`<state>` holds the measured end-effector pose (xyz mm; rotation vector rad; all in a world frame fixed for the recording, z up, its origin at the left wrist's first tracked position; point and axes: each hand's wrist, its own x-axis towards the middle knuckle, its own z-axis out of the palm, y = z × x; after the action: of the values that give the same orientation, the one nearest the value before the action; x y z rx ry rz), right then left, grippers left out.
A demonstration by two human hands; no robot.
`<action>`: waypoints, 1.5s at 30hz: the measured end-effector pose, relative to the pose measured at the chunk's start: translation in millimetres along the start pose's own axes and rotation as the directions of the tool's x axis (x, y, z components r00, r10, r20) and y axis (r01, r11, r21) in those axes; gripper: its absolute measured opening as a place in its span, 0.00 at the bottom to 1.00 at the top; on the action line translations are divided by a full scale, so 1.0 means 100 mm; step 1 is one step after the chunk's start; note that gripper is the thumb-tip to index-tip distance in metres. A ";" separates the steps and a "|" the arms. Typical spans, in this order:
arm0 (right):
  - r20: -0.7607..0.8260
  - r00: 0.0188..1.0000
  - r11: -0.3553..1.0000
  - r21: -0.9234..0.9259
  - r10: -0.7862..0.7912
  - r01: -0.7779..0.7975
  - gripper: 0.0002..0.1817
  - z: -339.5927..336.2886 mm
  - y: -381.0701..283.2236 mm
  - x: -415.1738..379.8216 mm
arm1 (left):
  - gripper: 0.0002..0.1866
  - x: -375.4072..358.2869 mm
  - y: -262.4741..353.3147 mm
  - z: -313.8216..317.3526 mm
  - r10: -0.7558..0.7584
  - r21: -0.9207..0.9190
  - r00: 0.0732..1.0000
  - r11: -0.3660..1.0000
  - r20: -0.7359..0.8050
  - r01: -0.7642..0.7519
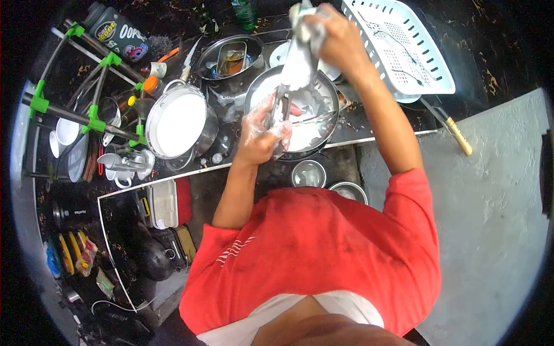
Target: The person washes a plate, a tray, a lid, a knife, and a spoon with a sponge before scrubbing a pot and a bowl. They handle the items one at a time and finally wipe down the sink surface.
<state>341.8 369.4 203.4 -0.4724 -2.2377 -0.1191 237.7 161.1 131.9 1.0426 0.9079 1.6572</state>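
white suds are coating the broad-bladed utensil (299, 68), so i'm judging it stiff, fairly light and slippery, with its dark handle (281, 105) offering the surest hold. from afar i'm seeing it slanting between the hands, above the wide metal bowl (331, 98): the left hand (261, 134) is wrapping closed fingers round the handle, while the right hand (333, 38) is clutching a foamy scrubber (302, 24) by the far end.

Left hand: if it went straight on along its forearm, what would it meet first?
The left hand would probably meet the right hand first, past the soapy utensil it holds, though depth is unclear.
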 end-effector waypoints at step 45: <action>0.284 0.906 0.919 0.329 -0.315 0.217 0.22 0.15 -0.17 -0.10 | 0.35 0.06 0.20 -0.30 0.240 0.999 0.971 0.043 -0.017 0.007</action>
<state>330.3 354.1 187.0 -0.0162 -2.5898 0.1604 202.4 158.8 140.5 1.9338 2.3855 0.9906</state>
